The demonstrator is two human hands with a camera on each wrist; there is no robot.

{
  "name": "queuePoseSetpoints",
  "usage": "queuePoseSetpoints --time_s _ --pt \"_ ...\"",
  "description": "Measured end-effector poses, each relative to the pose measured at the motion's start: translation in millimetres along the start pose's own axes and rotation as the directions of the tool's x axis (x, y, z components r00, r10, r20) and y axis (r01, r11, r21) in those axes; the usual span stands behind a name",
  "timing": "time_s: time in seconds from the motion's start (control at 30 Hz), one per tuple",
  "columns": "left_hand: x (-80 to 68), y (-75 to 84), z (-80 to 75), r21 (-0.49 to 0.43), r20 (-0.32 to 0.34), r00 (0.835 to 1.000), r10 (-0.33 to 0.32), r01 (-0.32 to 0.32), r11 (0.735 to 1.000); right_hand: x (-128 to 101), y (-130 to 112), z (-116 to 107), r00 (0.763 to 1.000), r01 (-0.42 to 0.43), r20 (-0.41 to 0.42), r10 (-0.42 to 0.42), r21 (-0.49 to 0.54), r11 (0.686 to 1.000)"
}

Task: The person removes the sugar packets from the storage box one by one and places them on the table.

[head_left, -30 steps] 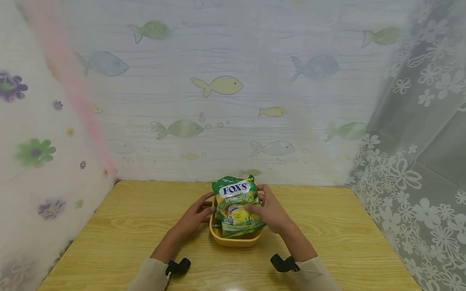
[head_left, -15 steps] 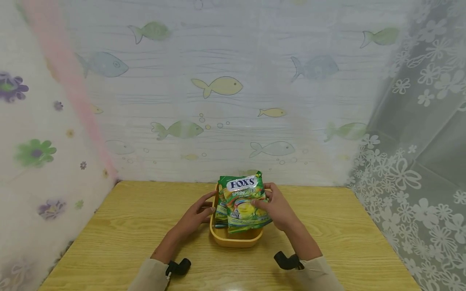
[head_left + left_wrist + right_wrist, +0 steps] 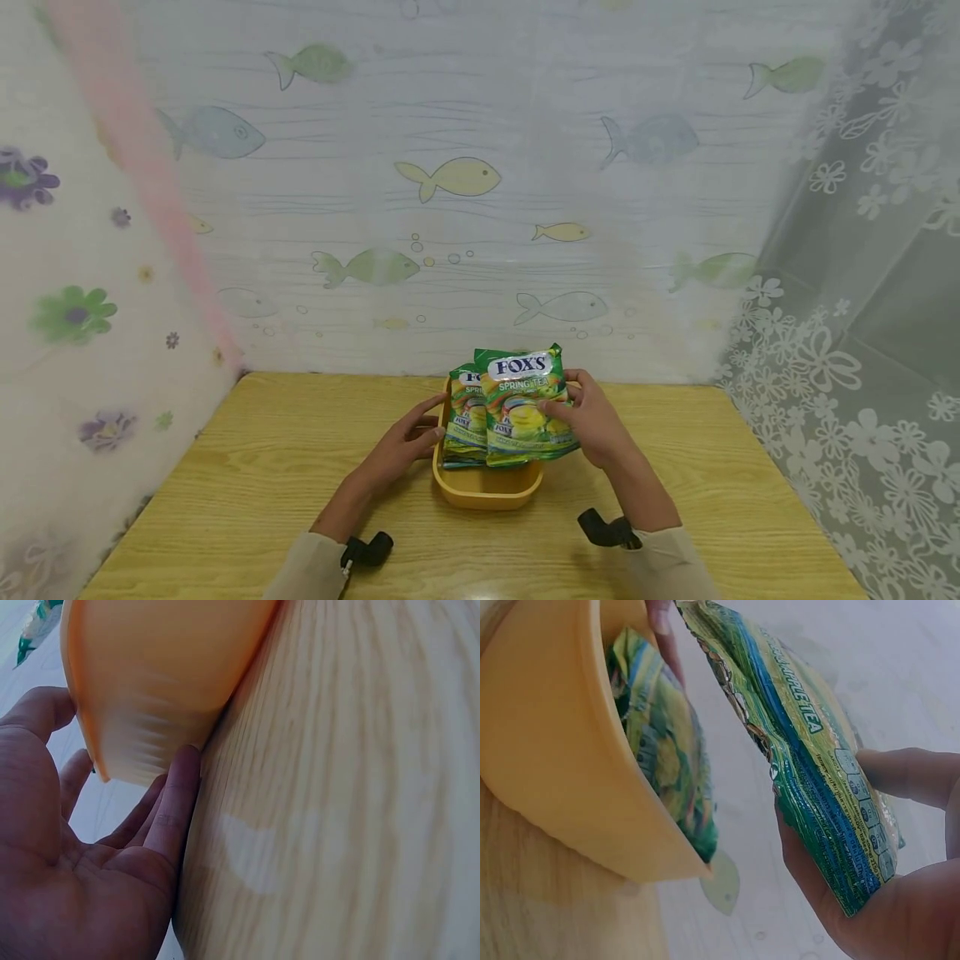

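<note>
A: Change since one second ago: the right hand (image 3: 592, 421) carries the front candy bag (image 3: 525, 408) up and to the right, so it now hangs clear above the yellow tray (image 3: 483, 492) and uncovers a second bag (image 3: 465, 412) behind it.

B: Grip?

A: Thumb on the printed face, fingers (image 3: 907, 776) curled behind; a pinch on the bag's right edge. Bag is glossy crinkled foil, green with a silver label, flat pillow shape, held upright.

B: Left hand (image 3: 401, 446)?

A: Fingers straight and relaxed, holding nothing. Fingertips (image 3: 180, 791) touch the tray's left outer wall where it meets the table (image 3: 247, 467).

B: Tray?

A: Smooth matte plastic, rounded corners, oblong. Sits mid-table, towards the far edge. Second bag stands inside it, leaning on the left wall.

B: Table?

A: Pale wood-grain laminate, slight sheen.
</note>
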State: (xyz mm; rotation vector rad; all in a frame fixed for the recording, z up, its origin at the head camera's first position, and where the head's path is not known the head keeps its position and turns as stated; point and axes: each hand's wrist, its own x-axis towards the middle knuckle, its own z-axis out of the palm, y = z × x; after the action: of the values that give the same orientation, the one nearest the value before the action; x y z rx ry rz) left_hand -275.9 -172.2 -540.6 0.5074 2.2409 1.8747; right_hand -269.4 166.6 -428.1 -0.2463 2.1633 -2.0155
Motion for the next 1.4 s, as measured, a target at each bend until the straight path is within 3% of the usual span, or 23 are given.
queuePoseSetpoints --time_s 0.3,0.6,1.4 --pt "-1.5 0.4 -1.1 -0.019 0.019 1.000 0.004 -0.003 1.000 -3 -8 -16 0.999 -0.018 -0.041 0.018 -0.014 1.000" --pt "-3.3 4.6 -1.1 -0.030 0.019 1.000 0.003 -0.003 1.000 -6 -12 -29 0.999 -0.037 -0.024 0.037 -0.004 0.999" --pt "-1.6 -0.6 -1.5 -0.035 0.024 1.000 -0.004 0.005 0.999 -3 -3 -59 0.998 -0.061 -0.034 0.062 0.025 0.998"
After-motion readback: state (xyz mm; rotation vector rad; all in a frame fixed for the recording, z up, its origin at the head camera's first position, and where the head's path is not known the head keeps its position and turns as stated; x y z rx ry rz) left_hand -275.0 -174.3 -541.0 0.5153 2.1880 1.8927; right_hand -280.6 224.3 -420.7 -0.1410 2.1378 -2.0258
